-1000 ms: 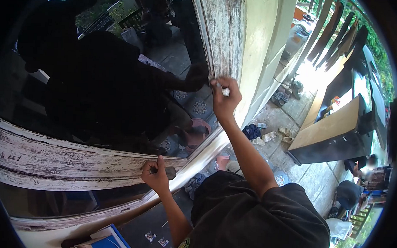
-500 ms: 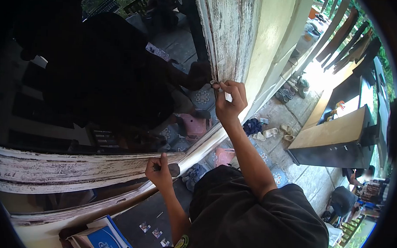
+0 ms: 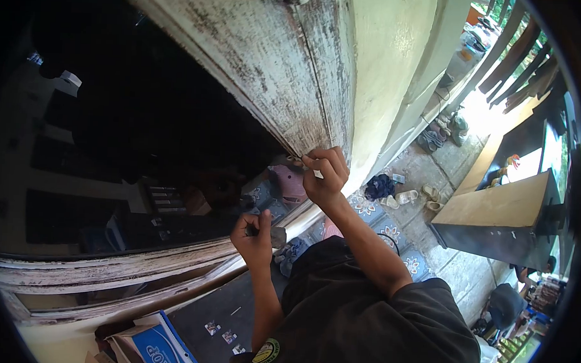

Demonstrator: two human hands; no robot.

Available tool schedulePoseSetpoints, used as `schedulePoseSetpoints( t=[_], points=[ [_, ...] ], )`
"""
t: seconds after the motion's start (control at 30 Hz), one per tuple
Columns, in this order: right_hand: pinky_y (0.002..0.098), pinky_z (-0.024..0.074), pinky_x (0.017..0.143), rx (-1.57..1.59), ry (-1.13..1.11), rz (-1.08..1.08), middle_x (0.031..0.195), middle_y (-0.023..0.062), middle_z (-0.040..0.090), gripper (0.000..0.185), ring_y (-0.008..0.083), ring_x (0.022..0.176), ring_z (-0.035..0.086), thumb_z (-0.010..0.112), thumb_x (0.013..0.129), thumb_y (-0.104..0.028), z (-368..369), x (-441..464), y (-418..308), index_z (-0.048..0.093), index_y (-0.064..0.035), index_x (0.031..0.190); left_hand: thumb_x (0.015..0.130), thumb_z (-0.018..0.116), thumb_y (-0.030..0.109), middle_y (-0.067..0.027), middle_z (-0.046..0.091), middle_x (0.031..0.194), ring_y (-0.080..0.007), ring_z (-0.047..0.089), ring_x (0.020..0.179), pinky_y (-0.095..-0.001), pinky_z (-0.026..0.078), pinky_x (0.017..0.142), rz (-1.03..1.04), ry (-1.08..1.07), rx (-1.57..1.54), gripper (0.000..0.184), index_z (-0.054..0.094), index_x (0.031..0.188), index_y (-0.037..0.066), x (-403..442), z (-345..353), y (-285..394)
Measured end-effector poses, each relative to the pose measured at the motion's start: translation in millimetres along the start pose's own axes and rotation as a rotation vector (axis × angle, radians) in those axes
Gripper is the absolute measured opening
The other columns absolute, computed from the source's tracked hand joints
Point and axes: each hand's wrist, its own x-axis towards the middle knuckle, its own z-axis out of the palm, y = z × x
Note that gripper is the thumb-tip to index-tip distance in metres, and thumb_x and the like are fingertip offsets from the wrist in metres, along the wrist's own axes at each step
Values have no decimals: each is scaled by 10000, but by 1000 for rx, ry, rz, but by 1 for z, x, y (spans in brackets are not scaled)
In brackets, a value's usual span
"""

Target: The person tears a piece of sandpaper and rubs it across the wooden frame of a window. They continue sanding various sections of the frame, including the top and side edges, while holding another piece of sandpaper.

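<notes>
My right hand (image 3: 327,176) is closed in a pinch on a small folded scrap, likely sandpaper (image 3: 296,159), at the inner edge of the upright window frame (image 3: 262,72). Whitish, worn paint with brown wood showing through covers this frame. Lower down and to the left, my left hand (image 3: 253,241) is closed around a dark grey flat piece (image 3: 277,237) that looks like sandpaper; one end sticks out beside the fingers. That hand is in front of the corner by the lower frame rail (image 3: 121,269). Dark reflective glass (image 3: 176,145) fills the window.
Below the window, a blue-and-brown box (image 3: 153,349) rests on a dark surface (image 3: 199,316). Shoes (image 3: 407,197) and dark cloth (image 3: 380,187) lie on the tiled floor. A wooden cabinet (image 3: 494,208) stands to the right, and a person's arm (image 3: 524,273) shows farther off.
The view has shifted, and the upright frame appears larger and more slanted. My right hand sits lower in the view, still pinching at the frame edge. My left hand appears slightly higher and farther right.
</notes>
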Motion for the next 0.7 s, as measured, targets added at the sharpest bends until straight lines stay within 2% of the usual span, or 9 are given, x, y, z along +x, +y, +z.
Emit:
schedulePoseSetpoints(
  t=[0.1, 0.2, 0.37, 0.47, 0.53, 0.57, 0.63, 0.7],
  points=[
    [269, 357, 485, 135, 121, -71, 694, 42, 576, 285, 177, 564, 487, 730, 510, 73, 13, 67, -23, 620, -64, 734, 836, 699, 107, 53, 415, 616, -38, 372, 610, -202, 298, 564, 24, 1, -6, 354, 420, 621, 81, 6, 15, 8],
    [263, 352, 486, 191, 168, -108, 692, 36, 574, 288, 168, 564, 478, 721, 515, 74, 18, 117, -42, 636, -70, 750, 828, 694, 62, 31, 484, 619, -37, 414, 596, -198, 359, 574, 46, 13, -12, 340, 425, 621, 59, 15, 31, 12],
    [271, 358, 488, 178, 147, 13, 701, 43, 577, 278, 185, 570, 487, 690, 519, 91, 5, 76, -11, 633, -60, 746, 819, 700, 51, 16, 506, 602, -53, 500, 601, -204, 407, 593, 27, 43, -29, 325, 443, 621, 51, 21, 52, 15],
    [278, 370, 503, 117, 69, 104, 708, 57, 581, 275, 200, 590, 503, 674, 511, 107, -14, 15, 28, 629, -50, 732, 813, 708, 53, 6, 518, 593, -72, 542, 580, -216, 429, 580, -7, 90, 28, 325, 453, 611, 49, 23, 56, 14],
    [291, 384, 529, 20, -48, 243, 711, 66, 583, 276, 206, 622, 520, 658, 504, 121, -26, 3, 37, 627, -47, 722, 811, 710, 52, 2, 523, 590, -78, 548, 568, -220, 432, 570, -1, 118, 25, 329, 455, 604, 48, 21, 59, 12],
    [291, 384, 529, 18, -43, 244, 711, 66, 583, 276, 206, 622, 520, 658, 504, 121, -25, -1, 41, 627, -47, 722, 809, 712, 51, -2, 527, 586, -85, 555, 556, -223, 436, 559, 17, 138, 15, 333, 456, 596, 47, 23, 62, 12],
    [285, 380, 501, 96, 75, 220, 696, 24, 575, 230, 184, 618, 506, 709, 517, 60, -19, 29, 28, 635, -76, 687, 806, 715, 49, -4, 528, 580, -86, 555, 553, -225, 437, 561, 31, 138, 22, 335, 457, 592, 46, 25, 64, 9],
    [272, 371, 507, 144, 167, 93, 707, 7, 573, 239, 174, 608, 486, 731, 508, 19, -7, 83, 12, 657, -100, 703, 802, 719, 48, -5, 528, 574, -88, 554, 551, -226, 439, 563, 38, 137, 34, 337, 459, 588, 46, 23, 63, 9]
  ],
)
